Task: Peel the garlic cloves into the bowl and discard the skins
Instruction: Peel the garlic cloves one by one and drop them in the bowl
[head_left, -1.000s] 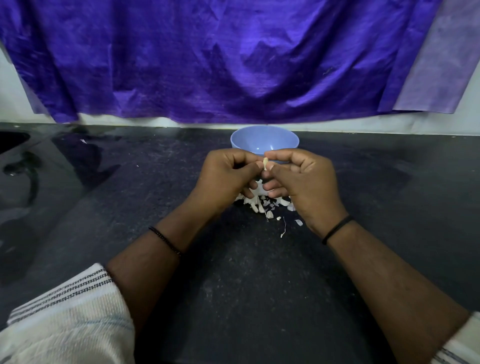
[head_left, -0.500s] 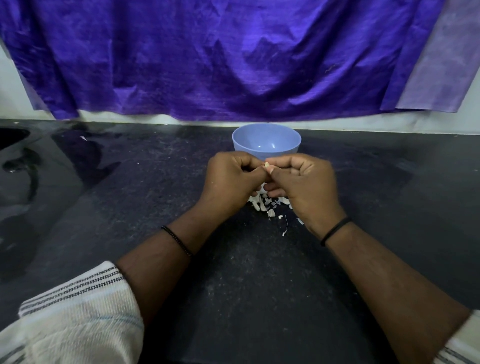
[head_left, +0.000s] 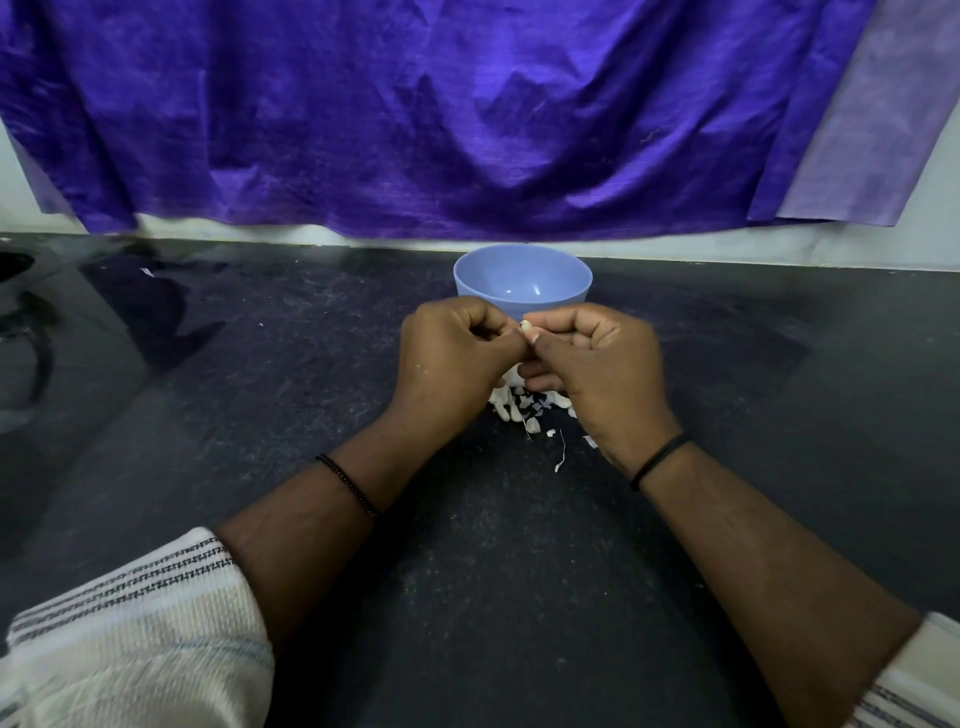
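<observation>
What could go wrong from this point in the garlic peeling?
1. The garlic clove is pinched only at the fingertips of the left hand and right hand, in front of the blue bowl, not over it; a slip would likely drop it onto the counter.
2. The pile of cloves and skins lies mixed right under the hands, so falling skins could get hard to sort from unpeeled cloves.

A dark speckled stone countertop (head_left: 208, 415) runs the width of the room, glossy at the far left where it mirrors the hanging above. Behind it, a creased purple cloth (head_left: 415, 114) drapes over a pale wall (head_left: 883, 249), with a lighter lilac panel (head_left: 872, 130) at its right edge. Lighting is dim and even.
</observation>
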